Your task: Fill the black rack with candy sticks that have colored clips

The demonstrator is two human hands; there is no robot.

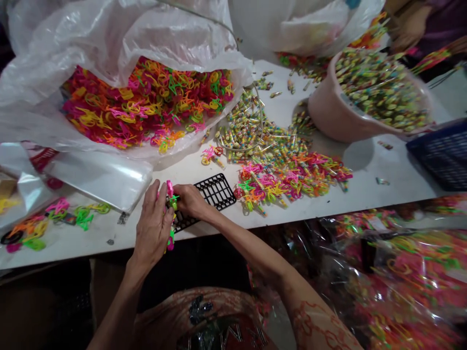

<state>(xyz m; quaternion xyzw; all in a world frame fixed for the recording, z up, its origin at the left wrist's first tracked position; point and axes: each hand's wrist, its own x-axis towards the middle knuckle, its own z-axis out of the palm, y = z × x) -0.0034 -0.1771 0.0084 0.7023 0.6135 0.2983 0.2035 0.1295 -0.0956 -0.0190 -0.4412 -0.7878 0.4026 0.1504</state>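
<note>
On the near side of the white table, a black slotted plastic rack [220, 189] lies partly under my hands. My left hand [153, 221] is closed, with its long fingers held together, along a row of bright plastic pieces [171, 209] in pink, green and yellow at the rack's left end. My right hand [189, 200] reaches over the rack with curled fingers against the same row; what its fingertips grip is hidden. Right of the rack lies a heap of small candy-filled tubes with coloured plastic tops [288, 182]. A few loose pieces [212, 154] lie behind it.
A large white plastic bag [175, 41] holds many coloured plastic pieces [146, 107]. Loose tubes [251, 126] spread beside a pink bucket [328, 107] full of tubes. Clear bags [102, 180] lie left, a blue basket [441, 155] right. Another person's hand [410, 29] shows at upper right.
</note>
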